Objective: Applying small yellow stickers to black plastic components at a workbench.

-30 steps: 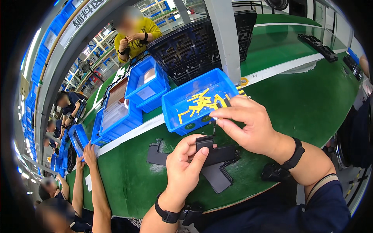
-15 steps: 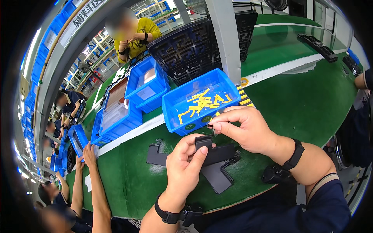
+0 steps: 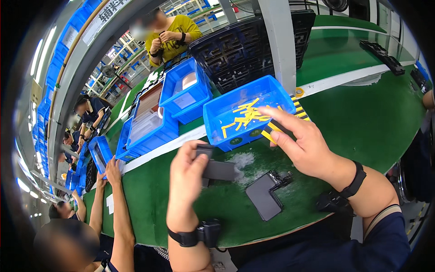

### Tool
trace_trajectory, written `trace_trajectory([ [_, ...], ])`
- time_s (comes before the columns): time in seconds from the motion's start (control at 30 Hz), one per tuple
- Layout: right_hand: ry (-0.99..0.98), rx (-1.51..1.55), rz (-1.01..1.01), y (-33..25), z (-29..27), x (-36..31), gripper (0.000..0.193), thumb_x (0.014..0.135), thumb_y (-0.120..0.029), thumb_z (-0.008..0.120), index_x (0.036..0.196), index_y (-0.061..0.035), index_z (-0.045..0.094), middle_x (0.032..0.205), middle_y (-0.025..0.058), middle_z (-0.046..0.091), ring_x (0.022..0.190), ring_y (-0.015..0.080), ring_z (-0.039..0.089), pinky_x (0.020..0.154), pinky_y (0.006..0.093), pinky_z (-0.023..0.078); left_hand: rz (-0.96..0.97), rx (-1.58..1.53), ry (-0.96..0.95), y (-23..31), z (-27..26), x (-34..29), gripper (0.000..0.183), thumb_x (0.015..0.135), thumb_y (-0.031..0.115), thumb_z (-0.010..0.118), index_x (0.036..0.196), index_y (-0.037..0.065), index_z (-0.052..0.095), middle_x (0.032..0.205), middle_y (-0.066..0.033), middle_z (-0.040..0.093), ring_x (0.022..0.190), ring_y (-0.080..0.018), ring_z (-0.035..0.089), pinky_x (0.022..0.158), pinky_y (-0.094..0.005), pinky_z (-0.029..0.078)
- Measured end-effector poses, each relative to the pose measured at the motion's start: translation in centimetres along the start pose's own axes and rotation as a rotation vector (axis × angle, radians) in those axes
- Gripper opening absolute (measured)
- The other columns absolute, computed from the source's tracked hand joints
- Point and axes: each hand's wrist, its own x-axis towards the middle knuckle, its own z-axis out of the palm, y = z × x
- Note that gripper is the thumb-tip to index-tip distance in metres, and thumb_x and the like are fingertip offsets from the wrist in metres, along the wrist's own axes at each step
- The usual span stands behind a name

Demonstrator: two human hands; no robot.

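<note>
The left hand (image 3: 186,168) grips a dark part (image 3: 220,171) pointing to three o'clock. The right hand (image 3: 308,143) pinches a black-and-yellow piece (image 3: 272,130). From this hand, the blue bin (image 3: 215,124) is at ten o'clock, a dark L-shaped plate (image 3: 263,197) at seven.

Wearer's two hands (image 3: 187,170) (image 3: 302,146), one bin (image 3: 245,137) of yellow strips (image 3: 247,116), one tape roll (image 3: 299,92)

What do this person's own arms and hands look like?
The left hand and right hand are both bare, without gloves. The left wears a black wrist strap carrying a boxy black module; the right wears a similar black wristband. A short, pale-trimmed navy sleeve covers the upper part of the right arm.
</note>
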Motion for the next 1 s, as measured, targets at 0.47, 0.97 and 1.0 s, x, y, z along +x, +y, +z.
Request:
trace_trajectory([
  [0.47,-0.172,0.141,0.124,0.0,1.5,-0.8,0.036,0.081,-0.005,0.059,0.116,-0.0064,0.051,0.079,0.0129,0.064,0.069,0.0237,0.062,0.064,0.0322,0.047,0.356,0.35,-0.094,1.7,3.6,-1.7,0.03,0.073,0.001,0.066,0.102,0.001,0.059,0.081,-0.0072,0.06,0.069,-0.0121,0.058,0.06,-0.0238,0.047],
  [0.97,0.006,0.199,0.218,-0.1,0.9,-0.1,0.009,0.078,-0.005,0.064,0.086,-0.0004,0.064,0.085,0.0054,0.062,0.081,0.0116,0.058,0.076,0.0259,0.046,0.11,0.858,-0.209,-1.6,2.9,-0.7,0.029,0.069,0.006,0.067,0.097,0.004,0.058,0.08,-0.0103,0.058,0.065,-0.0176,0.056,0.061,-0.0298,0.045],
  [1.0,0.015,0.176,0.216,-0.2,0.9,-0.1,0.009,0.078,-0.005,0.064,0.086,-0.0005,0.064,0.086,0.0057,0.063,0.081,0.0123,0.059,0.075,0.0262,0.046,0.103,0.884,-0.167,-0.6,3.4,-1.0,0.032,0.069,0.011,0.069,0.097,0.002,0.058,0.085,-0.0119,0.058,0.071,-0.0232,0.057,0.064,-0.033,0.047],
])
